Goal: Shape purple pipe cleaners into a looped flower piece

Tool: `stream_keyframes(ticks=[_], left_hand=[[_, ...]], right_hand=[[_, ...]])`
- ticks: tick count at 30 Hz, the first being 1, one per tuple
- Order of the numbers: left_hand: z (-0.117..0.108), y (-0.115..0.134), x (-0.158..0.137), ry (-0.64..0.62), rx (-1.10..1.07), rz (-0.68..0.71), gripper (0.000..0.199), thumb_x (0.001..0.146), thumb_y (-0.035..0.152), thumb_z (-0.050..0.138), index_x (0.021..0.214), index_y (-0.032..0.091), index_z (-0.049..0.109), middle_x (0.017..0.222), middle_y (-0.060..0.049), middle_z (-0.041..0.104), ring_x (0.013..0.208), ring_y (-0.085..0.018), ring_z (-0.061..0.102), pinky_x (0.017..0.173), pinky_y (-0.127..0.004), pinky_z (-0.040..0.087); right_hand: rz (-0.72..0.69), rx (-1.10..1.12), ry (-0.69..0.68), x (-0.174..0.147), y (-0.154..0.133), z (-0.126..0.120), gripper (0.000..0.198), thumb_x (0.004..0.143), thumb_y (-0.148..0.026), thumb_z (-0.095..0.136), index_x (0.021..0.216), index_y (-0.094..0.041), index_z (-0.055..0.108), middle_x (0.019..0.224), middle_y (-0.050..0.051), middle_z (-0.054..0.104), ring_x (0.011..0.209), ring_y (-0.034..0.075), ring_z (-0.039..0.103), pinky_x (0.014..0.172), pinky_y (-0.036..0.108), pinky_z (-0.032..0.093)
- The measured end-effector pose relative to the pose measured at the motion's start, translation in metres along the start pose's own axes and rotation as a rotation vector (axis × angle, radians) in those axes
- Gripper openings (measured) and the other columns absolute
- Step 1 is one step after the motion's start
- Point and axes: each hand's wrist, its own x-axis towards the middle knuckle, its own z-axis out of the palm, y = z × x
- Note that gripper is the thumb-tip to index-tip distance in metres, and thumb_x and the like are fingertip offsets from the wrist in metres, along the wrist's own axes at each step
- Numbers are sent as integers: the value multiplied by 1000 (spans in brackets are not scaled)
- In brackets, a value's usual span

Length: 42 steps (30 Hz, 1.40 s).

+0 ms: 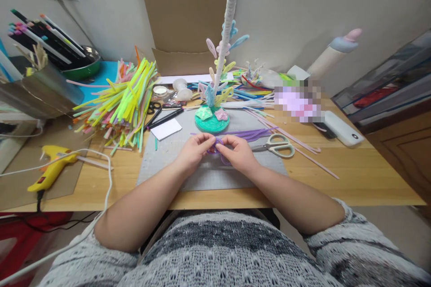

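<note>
The wooden table (363, 184) runs wide past both forearms, its front edge just before the person's sweater (215, 251). The grey mat (202, 182) stops short of that edge, leaving a strip of wood between. A heap of coloured fuzzy stems (126, 103) crowds beyond the mat's left side; a white stalk (225, 40) rises from a green base (212, 123) at its back. Over the middle, the left hand (198, 149) and right hand (238, 151) nearly meet, both pinching the coiled purple stem (220, 142) in their fingertips. Scissors (281, 145) beside the right wrist narrow the room there.
</note>
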Motion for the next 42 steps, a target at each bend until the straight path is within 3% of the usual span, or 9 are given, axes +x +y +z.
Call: stream_keyframes(ticks=[6,10,14,17,22,27,31,36,42], left_hand=[[-3,7,1,6,-107,-20,20,65,30,74,69,12,64,59,1,55,53,-6,46,53,-18,38],[-5,13,1,-91,-184,-88,18,68,28,72,71,11,64,63,-1,56,55,-7,48,53,-18,40],[-4,13,-2,-127,-235,-144,17,70,26,71,76,11,63,69,-1,58,60,-7,53,56,-17,42],[-3,11,-5,-196,-281,-229,20,73,23,68,90,12,64,83,-4,64,72,-10,59,66,-20,47],[-1,10,-6,-200,-330,-292,14,77,19,64,88,9,64,81,-7,66,73,-12,62,70,-24,49],[3,11,-6,-201,-384,-297,6,76,13,63,77,7,61,65,-4,59,59,-8,57,60,-19,48],[2,13,-7,-284,-424,-314,11,76,16,65,74,8,57,56,3,46,47,-2,43,45,-12,39],[0,13,-6,-240,-366,-319,12,74,18,66,76,10,57,62,2,49,41,-1,36,33,-11,23],[3,11,-7,-126,-401,-285,13,73,21,68,79,10,63,63,-1,56,55,-8,53,53,-19,46]], right_hand=[[-24,275,-104,4,-4,-8,31,84,-45,46,76,-18,60,74,2,61,71,14,55,69,27,44],[-104,195,-274,6,-3,-13,29,77,-48,57,77,-19,59,74,2,61,69,15,54,68,29,43],[-420,-117,-148,5,0,-13,23,82,-42,54,74,-20,57,72,2,61,72,16,54,82,37,36],[-531,-274,-38,2,1,-13,17,85,-35,50,76,-21,56,71,0,60,70,14,55,91,40,29],[-570,-421,53,-2,0,-14,12,84,-31,50,81,-21,56,76,0,62,77,15,57,95,39,25],[-638,-562,100,-3,-4,-15,10,84,-22,48,80,-21,58,76,0,65,81,16,58,98,41,22],[-673,-627,148,-1,-5,-17,12,83,-19,48,79,-22,59,77,-1,68,85,17,58,101,43,17],[-728,-671,177,0,-2,-19,16,86,-21,47,82,-24,62,81,-2,70,87,16,58,103,44,16],[-770,-729,225,-2,-2,-17,10,85,-24,56,84,-27,65,79,-4,69,85,15,58,102,44,16]])
